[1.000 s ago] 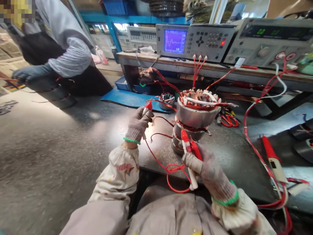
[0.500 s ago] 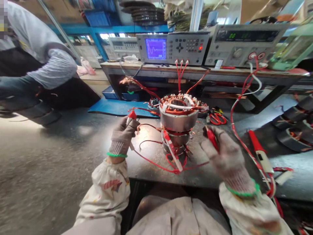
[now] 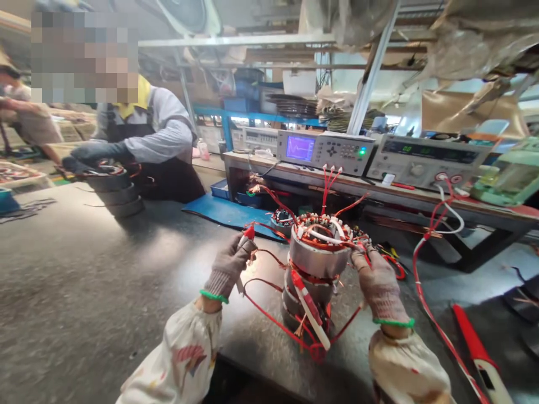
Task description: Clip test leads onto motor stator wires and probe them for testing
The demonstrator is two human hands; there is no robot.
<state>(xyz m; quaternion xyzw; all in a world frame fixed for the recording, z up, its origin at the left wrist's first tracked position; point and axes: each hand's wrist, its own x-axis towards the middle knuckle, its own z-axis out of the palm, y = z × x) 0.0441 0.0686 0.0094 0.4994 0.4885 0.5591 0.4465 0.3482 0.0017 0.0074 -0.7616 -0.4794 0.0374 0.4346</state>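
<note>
Left hand point(image 3: 229, 264), gloved, is pinched tight around a red-tipped probe point(image 3: 248, 234), tip up, just left of the stator point(image 3: 318, 257). And look at that stator: a bright steel ring, copper coils poking out of its top, red and white sleeved wires looping across the crown. It sits topmost on a stack of stators point(image 3: 305, 294) on the dark tabletop point(image 3: 105, 280), right in front of the person. Right hand point(image 3: 379, 278), gloved too, is up against the stator's right rim, fingers curled toward the windings. The back of the hand faces us, so whether it grips anything I cannot tell. A second probe point(image 3: 310, 308), red and white, leans slantwise against the front of the stack, with red wires point(image 3: 269, 320) looping on the tabletop beneath. Behind, a tester point(image 3: 332, 151) shows a blue trace and a green lamp lit, test leads point(image 3: 328, 179) dropping from it toward the stator. Far left, a co-worker's dark-gloved hand point(image 3: 90, 154) rests on another stack point(image 3: 113, 191).
</note>
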